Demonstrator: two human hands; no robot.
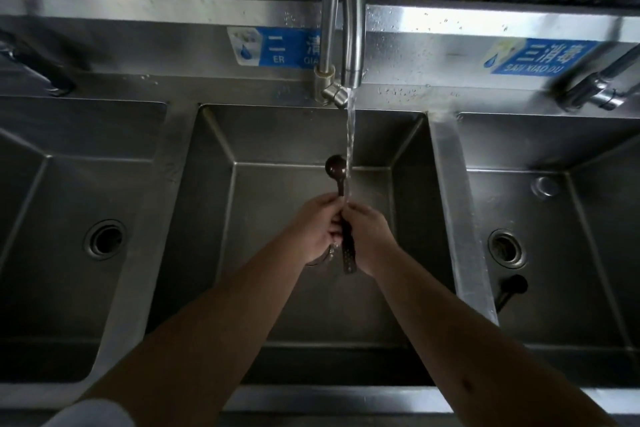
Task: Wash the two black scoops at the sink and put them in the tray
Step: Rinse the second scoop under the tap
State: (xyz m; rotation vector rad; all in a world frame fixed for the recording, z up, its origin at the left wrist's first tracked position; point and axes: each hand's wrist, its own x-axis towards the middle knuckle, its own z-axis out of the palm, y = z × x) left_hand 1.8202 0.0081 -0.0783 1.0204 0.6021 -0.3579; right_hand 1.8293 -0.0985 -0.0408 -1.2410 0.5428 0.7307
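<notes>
Currently both hands work one black scoop (336, 166) over the middle basin (311, 305), under the running tap (349, 45). Left hand (317, 227) and right hand (369, 236) have fingers closed around its handle, bowl up beside the stream. Second scoop (512, 288) lies in the right basin (571, 288), near its drain. No tray in view. Risks: wet handle slips and drops into the basin; water hitting the bowl splashes out; second scoop gets skipped.
</notes>
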